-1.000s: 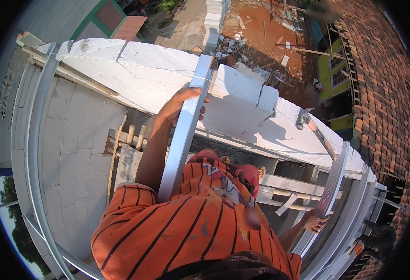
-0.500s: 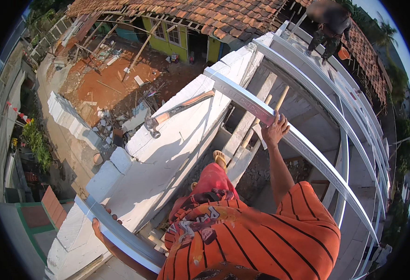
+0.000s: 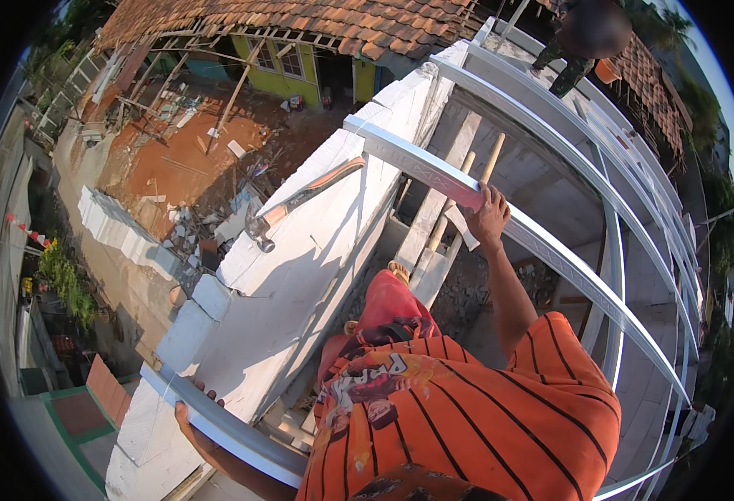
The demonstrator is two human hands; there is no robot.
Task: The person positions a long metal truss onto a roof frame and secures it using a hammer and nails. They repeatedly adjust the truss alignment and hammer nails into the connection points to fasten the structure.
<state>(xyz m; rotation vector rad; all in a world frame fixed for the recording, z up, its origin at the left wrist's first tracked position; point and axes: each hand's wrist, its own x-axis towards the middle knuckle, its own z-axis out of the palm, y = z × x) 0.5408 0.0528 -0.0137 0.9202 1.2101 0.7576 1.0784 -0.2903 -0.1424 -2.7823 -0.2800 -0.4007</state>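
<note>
Swung round since a second ago; both my hands grip steel.
My right hand (image 3: 488, 219) clasps the long channel (image 3: 550, 250) at one o'clock; my left hand (image 3: 196, 426) curls under another bar (image 3: 216, 422) at seven o'clock, beside the white wall (image 3: 300, 259).

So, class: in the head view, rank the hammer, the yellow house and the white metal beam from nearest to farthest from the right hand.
1. White metal beam: gripped by the right hand.
2. Hammer: to its left, lying on the white wall.
3. Yellow house: far upper left, down below.

Both hands, left (image 3: 193, 424) and right (image 3: 488, 219), grip grey metal rails (image 3: 550, 250) beside a hammer (image 3: 300, 203).
</note>
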